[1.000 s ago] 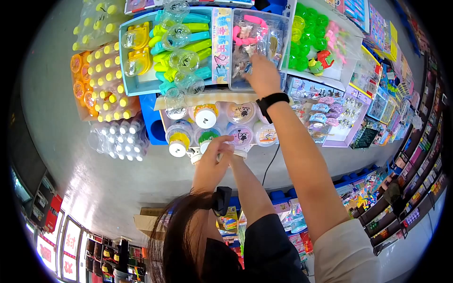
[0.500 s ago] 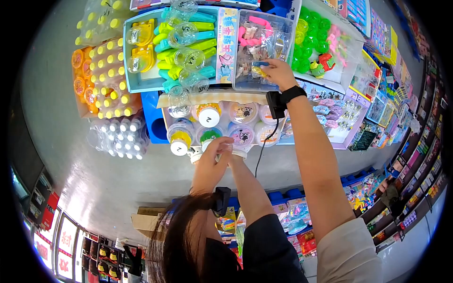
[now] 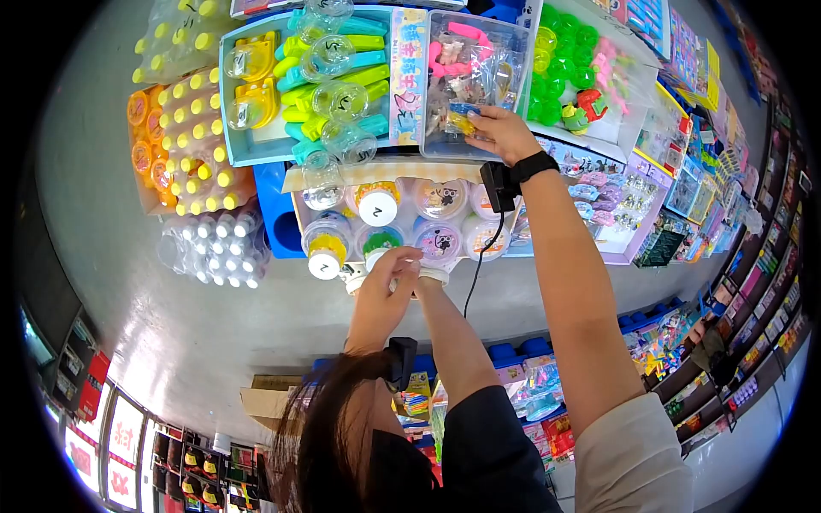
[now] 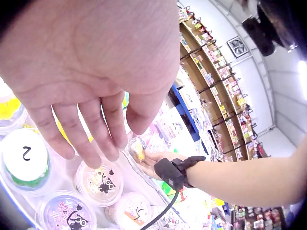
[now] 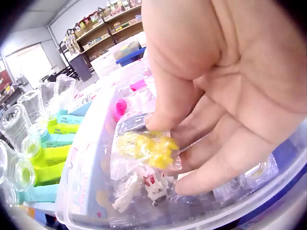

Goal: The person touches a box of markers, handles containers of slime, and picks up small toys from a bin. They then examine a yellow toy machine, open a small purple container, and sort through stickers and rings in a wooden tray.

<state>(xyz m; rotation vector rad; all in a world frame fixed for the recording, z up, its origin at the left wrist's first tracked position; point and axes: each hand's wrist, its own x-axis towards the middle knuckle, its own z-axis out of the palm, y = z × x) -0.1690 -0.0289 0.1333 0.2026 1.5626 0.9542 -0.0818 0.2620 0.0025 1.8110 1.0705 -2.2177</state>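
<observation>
My right hand (image 3: 503, 134) pinches a small clear packet (image 5: 146, 149) with a yellow figure in it, thumb on one side and fingers on the other. Beneath it, in a clear plastic bin (image 3: 428, 103), lie more wrapped trinkets (image 5: 156, 184) and a pink ring-shaped piece (image 3: 445, 67). My left hand (image 3: 382, 295) hangs with relaxed fingers at the front edge of a box of round tubs. In the left wrist view its fingers reach down over a tub (image 4: 98, 184) with a black cartoon print and hold nothing.
A dark-haired person (image 3: 333, 427) stands close in front; a black-sleeved arm (image 3: 457, 350) passes beside my left hand. Left of the bin lies a tray (image 3: 261, 154) of yellow and green toys with clear cups. Green balls (image 3: 560, 73) fill a box on the right. A cable (image 3: 479, 274) trails from my right wrist.
My right hand was down among the wrapped trinkets and has moved a little right and back, now with the yellow packet between its fingers. The left hand stays in place.
</observation>
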